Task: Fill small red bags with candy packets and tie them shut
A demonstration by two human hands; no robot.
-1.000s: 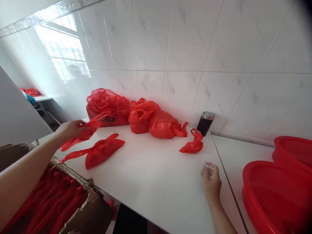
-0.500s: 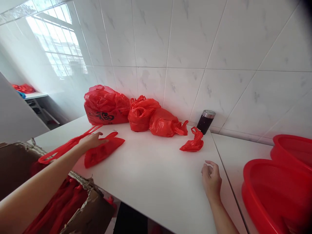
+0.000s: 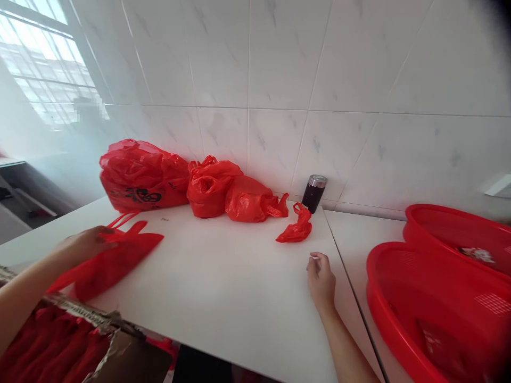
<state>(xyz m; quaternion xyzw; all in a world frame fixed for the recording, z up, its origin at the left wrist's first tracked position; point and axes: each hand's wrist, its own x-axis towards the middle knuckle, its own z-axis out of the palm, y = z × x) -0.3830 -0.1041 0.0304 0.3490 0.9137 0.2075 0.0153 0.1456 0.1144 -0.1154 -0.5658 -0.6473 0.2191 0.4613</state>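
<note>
Left hand (image 3: 85, 244) is now lying low over the loose bag (image 3: 120, 258) at the table's left side, whereas one second earlier it was holding another red bag out beyond it; the view is also turning to the right, bringing more of the two baskets into sight. Its fingers are overlapping the loose bag, and red handle loops (image 3: 124, 217) are showing just beyond them; whether they are gripping anything cannot be told. Right hand (image 3: 322, 279) is keeping its place over the table (image 3: 223, 298), fingers loosely curled, a narrow gap showing at the thumb, and is holding nothing. Below the left forearm, a torn box (image 3: 136, 356) is containing folded red bags (image 3: 51, 346). Along the wall (image 3: 279, 64), a large printed bag (image 3: 143, 178), a knotted bag (image 3: 209, 194) and a tilted bag (image 3: 249, 202) are resting in a row. Farther right, a small bag (image 3: 297, 229) is lying just before a dark flask (image 3: 313, 196). Beyond the seam, a front basket (image 3: 389, 308) and a rear basket (image 3: 419, 229) are standing close together.
</note>
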